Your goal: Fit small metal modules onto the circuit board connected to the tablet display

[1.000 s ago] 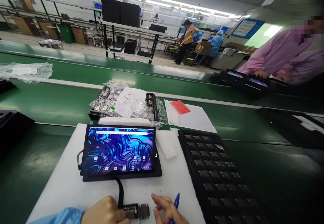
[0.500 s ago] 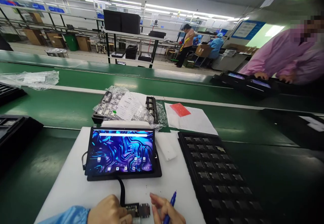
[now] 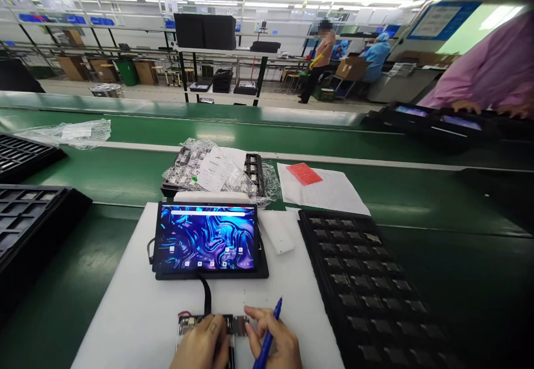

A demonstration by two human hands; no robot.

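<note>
My left hand (image 3: 204,347) rests on a small circuit board (image 3: 211,324) at the near edge of a white mat (image 3: 125,313), pressing it down. My right hand (image 3: 275,341) holds a blue pen (image 3: 269,333) and its fingertips touch the board's right end. A black cable (image 3: 206,296) runs from the board up to a lit tablet (image 3: 207,240) with a blue swirl screen, lying flat on the mat.
A black parts tray (image 3: 367,285) lies right of the mat. Bagged boards on a tray (image 3: 212,171) and paper with a red card (image 3: 303,173) sit beyond. Black trays (image 3: 29,219) stand at left. A person in pink (image 3: 492,79) works across the green conveyor (image 3: 125,129).
The view has tilted down and shifted, bringing both hands and the circuit board further into the picture. My left hand now lies over the board; my right hand still has the pen.
</note>
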